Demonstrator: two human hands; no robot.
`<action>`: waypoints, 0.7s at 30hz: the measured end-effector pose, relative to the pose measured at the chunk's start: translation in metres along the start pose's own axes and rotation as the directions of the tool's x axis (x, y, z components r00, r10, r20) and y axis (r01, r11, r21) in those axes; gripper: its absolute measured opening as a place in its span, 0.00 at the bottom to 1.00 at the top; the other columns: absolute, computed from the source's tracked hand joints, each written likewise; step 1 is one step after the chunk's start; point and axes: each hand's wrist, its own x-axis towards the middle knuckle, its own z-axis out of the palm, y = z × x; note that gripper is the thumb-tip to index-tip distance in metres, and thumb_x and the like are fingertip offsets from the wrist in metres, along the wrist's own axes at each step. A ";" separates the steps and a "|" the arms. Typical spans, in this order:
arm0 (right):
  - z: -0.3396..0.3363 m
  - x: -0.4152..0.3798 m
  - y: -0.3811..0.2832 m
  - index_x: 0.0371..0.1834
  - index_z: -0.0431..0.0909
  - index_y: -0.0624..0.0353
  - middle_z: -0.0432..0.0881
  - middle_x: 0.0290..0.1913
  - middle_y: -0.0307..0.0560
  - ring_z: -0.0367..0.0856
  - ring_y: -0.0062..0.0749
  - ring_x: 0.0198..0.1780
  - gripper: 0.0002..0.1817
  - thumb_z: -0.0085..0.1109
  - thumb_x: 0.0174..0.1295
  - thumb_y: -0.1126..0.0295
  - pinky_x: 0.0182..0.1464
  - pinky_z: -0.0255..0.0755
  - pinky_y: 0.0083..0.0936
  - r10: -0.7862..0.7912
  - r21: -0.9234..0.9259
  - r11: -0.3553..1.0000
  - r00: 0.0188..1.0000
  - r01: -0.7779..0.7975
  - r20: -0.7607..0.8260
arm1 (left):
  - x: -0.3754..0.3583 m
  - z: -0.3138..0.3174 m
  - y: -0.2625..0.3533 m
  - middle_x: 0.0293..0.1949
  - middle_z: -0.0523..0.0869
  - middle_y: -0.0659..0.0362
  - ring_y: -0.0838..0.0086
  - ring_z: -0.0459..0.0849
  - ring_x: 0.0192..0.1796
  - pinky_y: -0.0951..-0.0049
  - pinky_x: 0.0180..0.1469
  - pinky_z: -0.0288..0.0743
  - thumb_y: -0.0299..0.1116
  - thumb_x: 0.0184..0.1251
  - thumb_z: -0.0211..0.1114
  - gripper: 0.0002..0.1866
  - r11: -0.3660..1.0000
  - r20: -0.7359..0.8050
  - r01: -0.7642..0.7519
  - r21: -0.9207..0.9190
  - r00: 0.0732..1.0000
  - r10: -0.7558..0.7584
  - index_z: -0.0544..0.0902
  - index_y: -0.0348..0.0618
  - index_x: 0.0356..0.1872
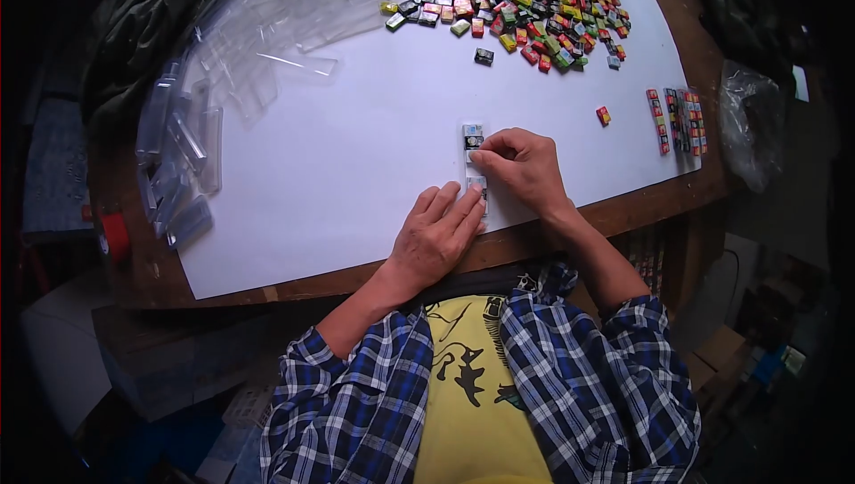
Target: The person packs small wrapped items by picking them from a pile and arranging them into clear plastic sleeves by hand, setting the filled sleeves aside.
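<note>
Head view: right hand pinches small pale rectangular block; left hand, unclenched, seven o'clock, steadies clear plastic tray; uneven pressure might skew it.

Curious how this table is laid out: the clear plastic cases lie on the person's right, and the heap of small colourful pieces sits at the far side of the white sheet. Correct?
Not quite: the head view shows the clear plastic cases on the person's left. The heap of small colourful pieces does sit at the far side of the white sheet.
</note>
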 end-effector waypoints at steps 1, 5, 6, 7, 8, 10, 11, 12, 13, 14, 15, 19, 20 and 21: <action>-0.001 0.001 0.000 0.42 0.93 0.65 0.93 0.34 0.45 0.88 0.22 0.34 0.10 0.78 0.67 0.68 0.38 0.82 0.23 -0.021 -0.024 0.999 1.000 0.021 0.010 | -0.001 0.000 0.000 0.64 0.89 0.52 0.55 0.84 0.63 0.55 0.64 0.79 0.35 0.70 0.77 0.18 1.000 -0.006 0.004 -0.004 1.000 -0.004 0.90 0.36 0.56; -0.010 0.016 0.000 0.44 0.93 0.65 0.92 0.34 0.42 0.86 0.17 0.35 0.10 0.79 0.67 0.70 0.38 0.80 0.19 -0.087 -0.078 0.993 0.996 0.088 0.018 | -0.002 0.003 0.000 0.64 0.89 0.52 0.55 0.84 0.62 0.56 0.63 0.79 0.34 0.70 0.76 0.16 1.000 -0.035 -0.002 -0.015 0.999 0.002 0.90 0.35 0.54; -0.014 0.024 0.000 0.44 0.93 0.65 0.92 0.35 0.42 0.86 0.18 0.35 0.09 0.78 0.67 0.70 0.38 0.80 0.20 -0.097 -0.077 0.992 0.995 0.098 0.011 | -0.003 0.002 0.000 0.64 0.89 0.51 0.54 0.84 0.63 0.56 0.63 0.79 0.33 0.71 0.75 0.16 1.000 -0.038 -0.005 -0.024 0.999 0.004 0.89 0.34 0.54; -0.017 0.032 -0.001 0.44 0.93 0.65 0.92 0.35 0.43 0.87 0.18 0.35 0.09 0.78 0.68 0.70 0.38 0.80 0.20 -0.108 -0.075 0.991 0.994 0.108 0.006 | -0.003 0.003 -0.001 0.64 0.88 0.50 0.54 0.84 0.63 0.56 0.63 0.79 0.33 0.72 0.74 0.16 0.999 -0.040 -0.006 -0.031 0.999 0.005 0.89 0.33 0.54; -0.019 0.043 -0.003 0.44 0.93 0.65 0.92 0.35 0.43 0.87 0.18 0.35 0.09 0.78 0.68 0.70 0.38 0.80 0.20 -0.116 -0.074 0.990 0.993 0.116 0.007 | -0.001 0.002 -0.002 0.64 0.88 0.50 0.54 0.84 0.63 0.56 0.63 0.79 0.33 0.72 0.74 0.16 1.000 -0.045 -0.006 -0.024 0.999 0.005 0.89 0.33 0.54; -0.023 0.068 -0.005 0.45 0.92 0.63 0.93 0.40 0.44 0.88 0.23 0.35 0.08 0.77 0.67 0.71 0.38 0.82 0.23 -0.309 -0.191 0.943 0.929 0.272 -0.203 | -0.001 0.001 -0.002 0.63 0.88 0.50 0.54 0.84 0.63 0.55 0.63 0.79 0.33 0.71 0.74 0.16 0.999 -0.046 0.000 -0.044 0.999 -0.002 0.89 0.33 0.53; -0.023 0.081 -0.003 0.45 0.92 0.63 0.93 0.40 0.44 0.88 0.23 0.35 0.08 0.77 0.67 0.71 0.38 0.82 0.23 -0.308 -0.187 0.944 0.929 0.272 -0.205 | -0.001 0.001 -0.001 0.62 0.89 0.51 0.54 0.84 0.62 0.55 0.63 0.79 0.33 0.71 0.74 0.15 0.998 -0.044 0.002 -0.056 0.999 -0.005 0.89 0.33 0.53; -0.023 0.096 -0.002 0.45 0.92 0.62 0.93 0.42 0.44 0.88 0.25 0.34 0.08 0.77 0.67 0.72 0.38 0.83 0.24 -0.406 -0.280 0.897 0.888 0.342 -0.217 | -0.001 0.001 0.000 0.62 0.89 0.51 0.54 0.84 0.62 0.55 0.63 0.79 0.33 0.71 0.74 0.15 0.998 -0.039 0.001 -0.055 0.999 -0.003 0.89 0.33 0.53; -0.022 0.106 0.001 0.45 0.92 0.61 0.94 0.45 0.44 0.88 0.27 0.34 0.07 0.77 0.67 0.73 0.38 0.84 0.25 -0.498 -0.371 0.838 0.839 0.400 -0.219 | -0.001 0.001 0.001 0.62 0.89 0.52 0.55 0.84 0.62 0.56 0.63 0.80 0.33 0.69 0.76 0.15 0.999 -0.041 0.007 -0.049 0.999 -0.009 0.90 0.35 0.52; -0.024 0.114 0.004 0.45 0.92 0.61 0.94 0.45 0.44 0.88 0.27 0.34 0.07 0.77 0.67 0.73 0.38 0.84 0.25 -0.492 -0.366 0.842 0.842 0.395 -0.222 | -0.001 0.001 0.001 0.61 0.90 0.53 0.56 0.85 0.61 0.56 0.62 0.80 0.33 0.68 0.77 0.16 0.999 -0.043 0.013 -0.043 0.999 -0.015 0.90 0.36 0.52; -0.026 0.121 0.008 0.44 0.92 0.60 0.93 0.44 0.44 0.89 0.29 0.33 0.07 0.77 0.66 0.72 0.39 0.84 0.27 -0.533 -0.417 0.805 0.824 0.423 -0.191 | -0.001 0.002 0.000 0.61 0.91 0.54 0.56 0.85 0.60 0.56 0.62 0.81 0.33 0.67 0.79 0.16 0.999 -0.045 0.022 -0.037 0.999 -0.023 0.91 0.38 0.52; -0.024 0.106 0.023 0.43 0.92 0.59 0.93 0.45 0.45 0.90 0.32 0.33 0.07 0.78 0.64 0.72 0.41 0.85 0.27 -0.560 -0.460 0.758 0.823 0.462 -0.096 | 0.000 0.000 0.000 0.60 0.92 0.54 0.57 0.85 0.60 0.57 0.61 0.81 0.32 0.66 0.79 0.15 0.999 -0.039 0.023 -0.035 0.999 -0.024 0.91 0.38 0.51; -0.028 0.099 0.027 0.44 0.92 0.59 0.93 0.46 0.45 0.91 0.30 0.35 0.07 0.78 0.65 0.73 0.40 0.86 0.26 -0.539 -0.426 0.779 0.838 0.460 -0.081 | 0.002 0.001 0.000 0.60 0.92 0.54 0.57 0.85 0.60 0.57 0.61 0.81 0.32 0.66 0.79 0.15 0.999 -0.037 0.018 -0.041 0.999 -0.019 0.91 0.38 0.51; -0.032 0.090 0.026 0.46 0.92 0.60 0.94 0.48 0.45 0.91 0.28 0.36 0.08 0.78 0.65 0.74 0.39 0.86 0.25 -0.518 -0.390 0.800 0.853 0.456 -0.066 | 0.003 0.001 0.000 0.60 0.92 0.54 0.57 0.85 0.59 0.56 0.61 0.81 0.32 0.66 0.79 0.15 0.999 -0.038 0.018 -0.043 0.999 -0.020 0.91 0.38 0.51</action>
